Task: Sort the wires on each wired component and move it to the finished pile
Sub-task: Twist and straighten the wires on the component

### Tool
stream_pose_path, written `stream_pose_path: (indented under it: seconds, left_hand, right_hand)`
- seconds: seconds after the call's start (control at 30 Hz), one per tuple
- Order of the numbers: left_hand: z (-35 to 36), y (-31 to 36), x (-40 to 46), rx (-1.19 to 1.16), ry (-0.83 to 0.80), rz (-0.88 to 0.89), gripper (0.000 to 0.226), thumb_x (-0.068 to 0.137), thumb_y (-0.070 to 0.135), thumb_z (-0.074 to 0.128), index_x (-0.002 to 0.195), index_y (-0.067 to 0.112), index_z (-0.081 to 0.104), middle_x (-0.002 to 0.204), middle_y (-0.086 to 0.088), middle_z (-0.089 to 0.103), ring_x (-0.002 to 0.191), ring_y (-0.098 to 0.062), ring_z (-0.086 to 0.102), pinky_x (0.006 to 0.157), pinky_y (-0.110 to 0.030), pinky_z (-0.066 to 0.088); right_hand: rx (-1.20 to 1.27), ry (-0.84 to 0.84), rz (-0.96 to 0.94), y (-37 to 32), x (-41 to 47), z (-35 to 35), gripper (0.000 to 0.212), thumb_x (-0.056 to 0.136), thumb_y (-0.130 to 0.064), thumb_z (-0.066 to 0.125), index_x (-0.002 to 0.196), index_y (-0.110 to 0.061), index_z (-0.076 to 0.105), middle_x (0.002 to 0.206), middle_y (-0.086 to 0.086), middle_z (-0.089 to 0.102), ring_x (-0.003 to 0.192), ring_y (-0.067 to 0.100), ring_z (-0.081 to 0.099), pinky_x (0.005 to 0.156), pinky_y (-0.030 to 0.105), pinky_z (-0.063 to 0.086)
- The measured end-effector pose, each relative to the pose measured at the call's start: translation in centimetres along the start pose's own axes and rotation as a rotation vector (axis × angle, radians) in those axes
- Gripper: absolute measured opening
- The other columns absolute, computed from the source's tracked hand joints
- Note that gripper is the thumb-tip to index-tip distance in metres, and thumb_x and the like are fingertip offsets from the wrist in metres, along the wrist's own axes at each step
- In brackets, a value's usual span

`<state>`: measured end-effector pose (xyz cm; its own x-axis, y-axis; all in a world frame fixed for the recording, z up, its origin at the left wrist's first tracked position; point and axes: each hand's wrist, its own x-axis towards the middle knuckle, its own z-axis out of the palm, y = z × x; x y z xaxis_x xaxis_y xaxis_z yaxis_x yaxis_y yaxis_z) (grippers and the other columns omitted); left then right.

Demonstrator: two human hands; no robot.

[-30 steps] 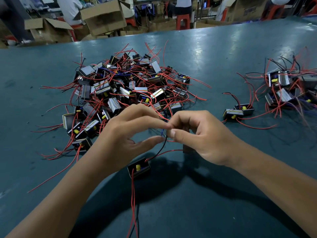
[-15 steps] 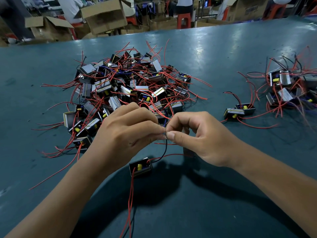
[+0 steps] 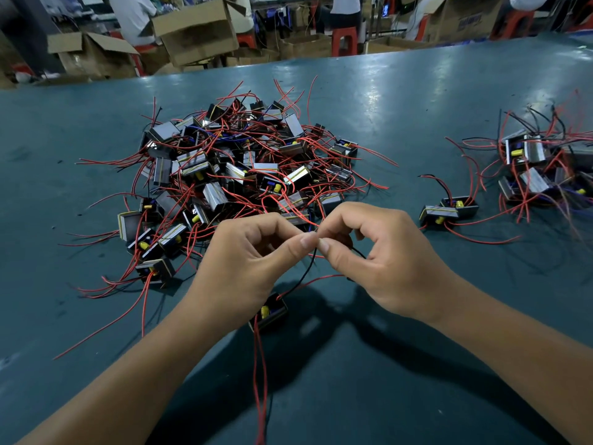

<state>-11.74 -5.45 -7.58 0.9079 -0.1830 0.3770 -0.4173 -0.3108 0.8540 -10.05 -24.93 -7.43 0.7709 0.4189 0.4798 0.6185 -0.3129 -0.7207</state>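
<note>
Since the earlier frame, both thumbs close together: my left hand (image 3: 253, 252) and right hand (image 3: 382, 255) pinch the black wire (image 3: 306, 273) of the component (image 3: 271, 311) at centre. Finished pile (image 3: 542, 168) right; large unsorted pile (image 3: 231, 175) remains.

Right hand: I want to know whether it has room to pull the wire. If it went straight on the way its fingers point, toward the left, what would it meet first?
The right hand would meet the left hand first: their fingertips already almost touch over the black wire.
</note>
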Motion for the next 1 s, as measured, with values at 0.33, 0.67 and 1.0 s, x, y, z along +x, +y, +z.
stream_pose_path:
  seconds: [0.33, 0.67, 1.0]
  left_hand:
    - [0.3, -0.3, -0.2, 0.488, 0.093, 0.394, 0.015, 0.089, 0.012, 0.071, 0.102, 0.008, 0.078, 0.093, -0.001, 0.071, 0.083, -0.015, 0.067, 0.07, -0.031, 0.055]
    - [0.2, 0.7, -0.4, 0.422, 0.085, 0.313, 0.01, 0.089, 0.015, 0.07, 0.092, 0.012, 0.078, 0.087, 0.001, 0.07, 0.079, -0.016, 0.065, 0.068, -0.018, 0.046]
    - [0.9, 0.5, -0.5, 0.668, 0.099, 0.412, 0.015, 0.088, 0.016, 0.064, 0.091, 0.008, 0.077, 0.086, -0.002, 0.067, 0.077, -0.024, 0.064, 0.064, -0.041, 0.052]
  right_hand:
    - [0.257, 0.029, 0.28, 0.5, 0.4, 0.4, 0.011, 0.092, -0.014, 0.067, 0.081, -0.015, 0.068, 0.062, -0.008, 0.055, 0.057, 0.01, 0.045, 0.052, 0.027, 0.039]
    - [0.044, 0.051, 0.164, -0.5, 0.2, 0.6, 0.012, 0.092, -0.013, 0.067, 0.08, -0.016, 0.067, 0.064, -0.01, 0.058, 0.056, 0.001, 0.051, 0.054, 0.01, 0.037]
    - [-0.001, 0.067, 0.153, -0.1, 0.0, 0.8, 0.012, 0.089, -0.013, 0.066, 0.077, -0.017, 0.066, 0.067, -0.004, 0.061, 0.062, 0.004, 0.052, 0.059, 0.015, 0.04]
